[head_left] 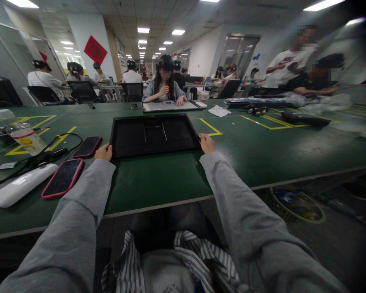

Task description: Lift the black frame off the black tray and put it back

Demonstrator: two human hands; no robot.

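Observation:
A flat black rectangular panel [128,138], like the back cover of a monitor, lies on the green table in front of me. It has a raised rim and a recessed slot near its middle. My left hand [104,152] grips its near left corner, fingers closed on the edge. On the opposite side, my right hand [207,143] holds the right edge with fingers curled round it. Just left of my left hand are a dark phone [88,147] and a phone in a pink case [62,178].
A white oblong device [21,186], black cables [33,160] and a plastic bottle [26,134] occupy the left. Across the table a person [164,87] works over a grey panel [171,106]. A power-tool-like object [305,119] and crumpled paper [218,110] lie to the right. A basket [299,205] stands below.

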